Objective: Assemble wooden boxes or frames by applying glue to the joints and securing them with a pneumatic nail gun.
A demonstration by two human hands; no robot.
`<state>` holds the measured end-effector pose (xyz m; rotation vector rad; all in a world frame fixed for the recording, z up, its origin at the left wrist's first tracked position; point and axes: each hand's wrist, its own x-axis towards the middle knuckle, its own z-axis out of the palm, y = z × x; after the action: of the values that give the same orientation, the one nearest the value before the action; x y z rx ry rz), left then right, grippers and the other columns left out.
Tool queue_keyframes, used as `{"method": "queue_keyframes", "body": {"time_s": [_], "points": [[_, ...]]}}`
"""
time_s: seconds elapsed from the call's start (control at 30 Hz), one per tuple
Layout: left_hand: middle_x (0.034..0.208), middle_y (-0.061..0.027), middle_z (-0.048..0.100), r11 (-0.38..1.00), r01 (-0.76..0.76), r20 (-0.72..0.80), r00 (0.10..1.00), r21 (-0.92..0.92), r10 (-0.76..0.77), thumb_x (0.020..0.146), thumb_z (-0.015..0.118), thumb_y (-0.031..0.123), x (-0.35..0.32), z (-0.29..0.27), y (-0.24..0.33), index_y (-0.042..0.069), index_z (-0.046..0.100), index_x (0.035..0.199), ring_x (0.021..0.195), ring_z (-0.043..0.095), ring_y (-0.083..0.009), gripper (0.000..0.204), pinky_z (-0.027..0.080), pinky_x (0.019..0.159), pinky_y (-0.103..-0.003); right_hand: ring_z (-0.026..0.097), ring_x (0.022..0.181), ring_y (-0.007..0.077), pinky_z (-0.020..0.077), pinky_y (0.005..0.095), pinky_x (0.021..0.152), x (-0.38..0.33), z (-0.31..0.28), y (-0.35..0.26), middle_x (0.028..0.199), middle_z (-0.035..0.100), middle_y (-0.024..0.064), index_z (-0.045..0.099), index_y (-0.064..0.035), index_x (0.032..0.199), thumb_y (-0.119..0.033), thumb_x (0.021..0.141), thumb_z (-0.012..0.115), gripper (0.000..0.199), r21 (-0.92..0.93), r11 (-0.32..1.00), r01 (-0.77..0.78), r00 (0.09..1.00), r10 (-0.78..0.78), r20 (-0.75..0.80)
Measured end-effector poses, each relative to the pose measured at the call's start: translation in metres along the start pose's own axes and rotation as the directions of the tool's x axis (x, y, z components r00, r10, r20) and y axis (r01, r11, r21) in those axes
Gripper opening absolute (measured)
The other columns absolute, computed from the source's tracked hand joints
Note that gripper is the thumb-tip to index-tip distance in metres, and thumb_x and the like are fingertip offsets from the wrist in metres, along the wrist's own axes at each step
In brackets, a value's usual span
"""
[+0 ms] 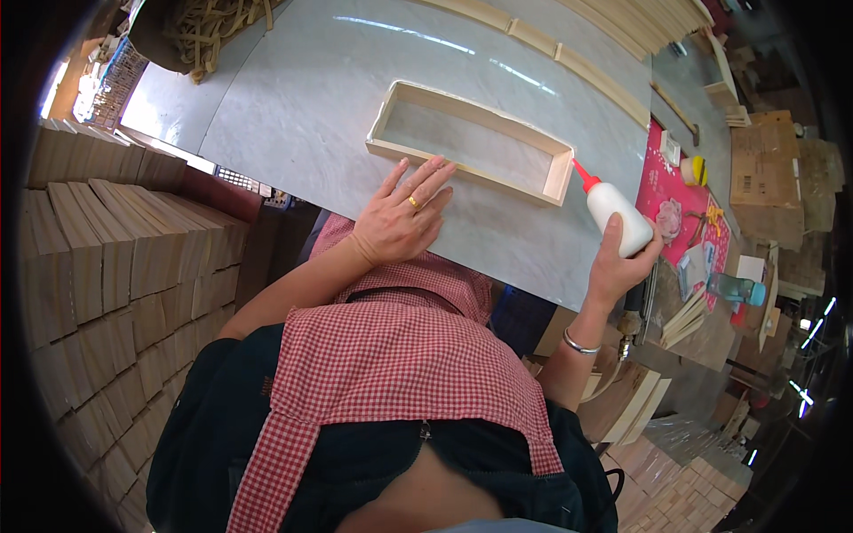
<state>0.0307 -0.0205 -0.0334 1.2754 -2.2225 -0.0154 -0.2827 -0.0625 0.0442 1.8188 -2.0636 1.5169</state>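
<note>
Wooden frame (500,180) rests on the grey tabletop (302,124); left hand (404,219) loosely open, gripping nothing, fingertips (438,163) at the frame's near side; right hand (624,258) closed around a white bottle (617,213), red nozzle (585,176) at the frame's right end, contact not determinable; beyond, pale wooden strips (531,34) lie farther off

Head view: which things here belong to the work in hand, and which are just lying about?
In hand:
- wooden frame, left hand at its near side
- white bottle, held in the right hand, red tip at the frame's corner

Lying about, it seems:
- wood blocks
- cardboard box
- clear bottle
</note>
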Motion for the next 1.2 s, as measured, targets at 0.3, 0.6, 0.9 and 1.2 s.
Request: {"method": "queue_keyframes", "body": {"time_s": [0.3,0.6,0.9,1.2], "points": [[0.16,-0.0139,0.036,1.0,-0.005,-0.024,1.0,-0.002,0.005,0.086,0.063,0.018,0.0,0.0,-0.002,0.003,0.063,0.12,0.152,0.029,-0.028,0.037,0.02,0.124,-0.047,0.061,0.088,0.0249,0.0536,0.0351,0.075,-0.033,-0.037,-0.015,0.11,0.062,0.0158,0.055,-0.0013,0.121,-0.025,0.089,0.073,0.044,-0.047,0.999,-0.02,0.998,0.023,0.062],[0.146,-0.0138,0.049,0.999,-0.002,-0.07,0.998,-0.049,-0.002,0.085,0.067,0.02,-0.001,0.003,-0.003,0.005,0.065,0.121,0.135,0.047,-0.0306,0.039,0.031,0.119,-0.047,0.059,0.078,0.02,0.0505,0.0266,0.06,-0.054,0.002,-0.084,0.112,0.059,0.0151,0.052,-0.0017,0.125,-0.023,0.088,0.07,0.046,0.362,0.826,-0.431,0.891,0.328,0.314],[0.125,-0.013,0.056,0.999,0.014,0.04,0.999,-0.039,-0.012,0.086,0.064,0.028,-0.004,0.001,-0.006,0.005,0.066,0.116,0.117,0.051,-0.0294,0.038,0.035,0.114,-0.044,0.06,0.093,0.025,0.0524,0.0353,0.081,-0.073,0.086,-0.127,0.116,0.058,0.0151,0.05,-0.0021,0.124,-0.021,0.084,0.077,0.052,0.51,0.826,-0.241,0.887,-0.026,0.461],[0.126,-0.0136,0.057,0.999,-0.009,-0.01,1.0,-0.035,0.008,0.087,0.064,0.029,-0.002,0.003,-0.007,0.004,0.065,0.114,0.119,0.051,-0.0297,0.037,0.035,0.113,-0.043,0.061,0.093,0.0256,0.0529,0.0357,0.081,-0.066,0.072,-0.122,0.112,0.06,0.015,0.051,-0.0022,0.123,-0.019,0.083,0.078,0.052,0.429,0.89,-0.154,0.901,-0.052,0.43]]}}
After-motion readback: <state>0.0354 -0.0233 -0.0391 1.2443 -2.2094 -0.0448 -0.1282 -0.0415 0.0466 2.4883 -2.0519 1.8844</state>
